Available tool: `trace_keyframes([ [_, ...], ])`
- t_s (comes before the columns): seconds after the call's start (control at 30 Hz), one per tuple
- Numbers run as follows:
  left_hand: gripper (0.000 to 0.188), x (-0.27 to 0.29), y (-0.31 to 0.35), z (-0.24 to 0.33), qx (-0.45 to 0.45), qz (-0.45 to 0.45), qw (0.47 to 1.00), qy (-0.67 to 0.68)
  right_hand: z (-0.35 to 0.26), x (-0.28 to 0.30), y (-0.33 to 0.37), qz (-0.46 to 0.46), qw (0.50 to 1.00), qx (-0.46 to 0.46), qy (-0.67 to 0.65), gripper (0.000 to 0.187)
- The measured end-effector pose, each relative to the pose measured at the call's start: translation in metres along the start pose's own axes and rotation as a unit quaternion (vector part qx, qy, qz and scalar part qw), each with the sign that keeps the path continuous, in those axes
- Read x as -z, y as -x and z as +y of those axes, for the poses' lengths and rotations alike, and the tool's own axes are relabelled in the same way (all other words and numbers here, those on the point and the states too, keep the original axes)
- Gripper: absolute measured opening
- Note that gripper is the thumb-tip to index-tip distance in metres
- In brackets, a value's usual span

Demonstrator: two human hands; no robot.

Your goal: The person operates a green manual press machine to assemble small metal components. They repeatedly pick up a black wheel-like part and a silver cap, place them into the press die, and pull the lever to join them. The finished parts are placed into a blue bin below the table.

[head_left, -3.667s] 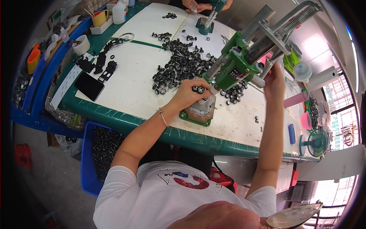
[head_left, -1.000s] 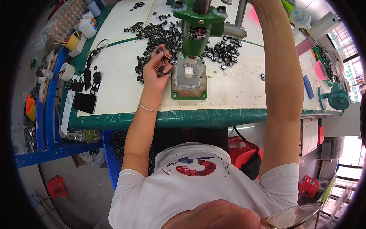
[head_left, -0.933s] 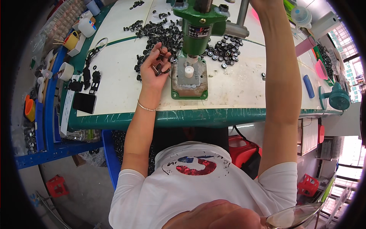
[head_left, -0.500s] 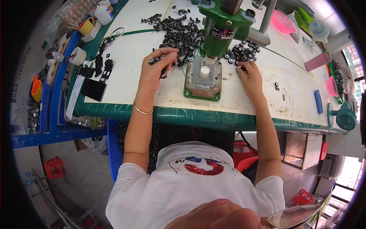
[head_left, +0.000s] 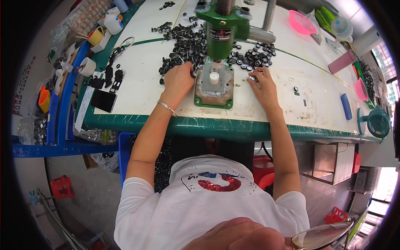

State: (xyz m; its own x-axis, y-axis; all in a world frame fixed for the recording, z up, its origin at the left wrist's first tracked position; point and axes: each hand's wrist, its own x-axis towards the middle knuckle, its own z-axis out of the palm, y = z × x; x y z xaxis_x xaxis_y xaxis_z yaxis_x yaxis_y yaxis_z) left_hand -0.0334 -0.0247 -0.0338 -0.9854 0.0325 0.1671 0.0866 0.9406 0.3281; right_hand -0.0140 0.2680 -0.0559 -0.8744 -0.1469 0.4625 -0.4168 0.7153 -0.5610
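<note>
My left hand (head_left: 178, 82) is at the left edge of the green hand press (head_left: 218, 35), fingers closed on a small black wheel (head_left: 193, 74) with a metal axle that is mostly hidden. Just beyond it lies a heap of black wheels on axles (head_left: 189, 39). My right hand (head_left: 264, 86) is to the right of the press, thumb and fingers pinched on a small black wheel (head_left: 251, 78). It is in front of a pile of loose wheels (head_left: 254, 57). A white round holder (head_left: 213, 78) stands on the press base (head_left: 213, 100) under the ram, between my hands.
A phone (head_left: 103, 101) and black plastic parts (head_left: 116, 80) lie at the left. To the right are one wheel (head_left: 296, 88), a blue bar-shaped object (head_left: 346, 106), a pink cylinder (head_left: 343, 63) and a green fan (head_left: 377, 124). A pink basin (head_left: 302, 22) is at the far right.
My left hand has moved right, from over the table to the press's left edge. My right hand has drawn slightly away from the loose wheels, now with one in its fingers. The view has shifted slightly.
</note>
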Motion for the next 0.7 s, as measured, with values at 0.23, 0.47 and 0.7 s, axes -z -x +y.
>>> trace_keyframes([
  [0.23, 0.029, 0.025, 0.016, -0.007, -0.045, 0.083, 0.960, 0.263, -0.013, -0.002, -0.001, 0.023, 0.988, 0.013, -0.151, 0.015],
  [0.47, 0.021, 0.036, 0.029, 0.016, -0.078, 0.061, 0.855, 0.510, -0.073, -0.022, -0.013, -0.069, 0.920, -0.097, -0.374, 0.022],
  [0.7, 0.015, 0.025, 0.033, 0.016, 0.031, -0.011, 0.810, 0.586, -0.078, -0.044, -0.023, -0.071, 0.927, -0.108, -0.353, 0.017],
])
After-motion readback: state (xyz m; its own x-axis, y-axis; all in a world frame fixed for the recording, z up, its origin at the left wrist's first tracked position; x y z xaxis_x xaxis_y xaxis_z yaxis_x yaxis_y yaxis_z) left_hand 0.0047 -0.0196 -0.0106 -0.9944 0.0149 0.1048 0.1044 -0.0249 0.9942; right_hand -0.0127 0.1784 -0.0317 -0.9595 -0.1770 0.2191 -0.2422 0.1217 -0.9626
